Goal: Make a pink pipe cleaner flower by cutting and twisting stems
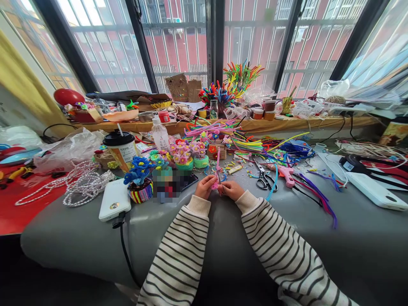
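My left hand (205, 187) is closed on a pink pipe cleaner (218, 157), whose free end stands up above my fingers. Its lower part is bunched into a small fuzzy shape between both hands. My right hand (232, 190) is closed around a slim dark metal tool that looks like small scissors (219, 176), its blades up against the pink piece. My fingers hide most of its handles. Black-handled scissors (264, 177) lie to the right, beside a pink glue gun (287, 175). A pot of blue pipe-cleaner flowers (140, 174) stands to the left.
Pink flowers (181, 152) in a green pot, a clear bottle (160, 135) and a lidded cup (120, 148) stand at the left. A white power bank (115, 199) with a cable lies nearer. Loose pipe cleaners (251, 144) are heaped behind; a crowded sill (178, 126) runs below the windows.
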`<state>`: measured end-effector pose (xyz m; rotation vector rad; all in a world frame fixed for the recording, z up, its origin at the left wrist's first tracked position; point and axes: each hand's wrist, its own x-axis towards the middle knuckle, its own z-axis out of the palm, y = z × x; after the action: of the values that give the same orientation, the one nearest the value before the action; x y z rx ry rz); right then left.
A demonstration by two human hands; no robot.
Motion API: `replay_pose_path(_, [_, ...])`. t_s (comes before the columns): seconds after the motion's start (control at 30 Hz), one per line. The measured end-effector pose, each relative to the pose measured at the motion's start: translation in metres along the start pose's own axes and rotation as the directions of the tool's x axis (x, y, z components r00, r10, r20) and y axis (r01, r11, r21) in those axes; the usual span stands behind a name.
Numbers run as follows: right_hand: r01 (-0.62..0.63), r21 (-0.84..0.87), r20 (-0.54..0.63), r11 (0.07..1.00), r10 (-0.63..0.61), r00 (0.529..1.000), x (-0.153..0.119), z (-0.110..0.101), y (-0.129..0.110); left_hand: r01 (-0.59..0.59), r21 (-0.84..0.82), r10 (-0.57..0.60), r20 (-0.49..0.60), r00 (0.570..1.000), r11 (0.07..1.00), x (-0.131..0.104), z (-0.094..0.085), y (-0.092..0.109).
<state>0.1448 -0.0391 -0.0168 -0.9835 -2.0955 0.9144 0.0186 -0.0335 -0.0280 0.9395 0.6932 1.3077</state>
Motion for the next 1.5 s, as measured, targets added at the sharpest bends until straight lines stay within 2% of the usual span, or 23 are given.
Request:
replay_pose_path(0.17, [-0.031,-0.105,-0.052,0.994,0.026,0.998,0.0008,0.0007,0.0011,-0.062,0.026,0.061,0.018,0.998,0.998,0.0018,-0.0015,-0.0033])
replay_pose_path(0.37, [-0.027,-0.108,-0.008,0.994,0.026,1.000,0.0002,0.0028,0.0018,-0.125,0.060,0.124,0.018,0.992,0.990,0.0026,-0.0030,-0.0067])
replay_pose_path(0.63, [0.020,-0.113,0.022,0.993,-0.018,1.000,0.0000,0.0037,0.0024,-0.078,0.071,0.070,0.112,0.991,0.994,0.0002,-0.0029,-0.0024])
replay_pose_path(0.87, [-0.049,-0.122,-0.040,0.991,0.044,0.998,0.0002,0.0045,0.0052,-0.070,0.038,0.066,0.106,0.992,0.997,0.0015,-0.0051,-0.0031])
replay_pose_path(1.07, [0.010,-0.019,0.041,1.000,-0.009,0.999,0.0010,0.0054,0.0072,-0.060,0.052,0.053,0.131,0.990,0.997,0.0016,-0.0056,-0.0038])
replay_pose_path(1.3, [-0.054,-0.056,-0.021,0.997,0.053,0.998,0.0020,0.0056,0.0077,-0.033,0.006,0.032,0.105,0.994,0.999,0.0020,-0.0058,-0.0037])
replay_pose_path(1.5, [-0.009,0.009,0.031,1.000,0.008,0.999,0.0016,0.0055,0.0063,-0.033,0.023,0.030,0.120,0.992,0.999,0.0006,-0.0040,-0.0034])
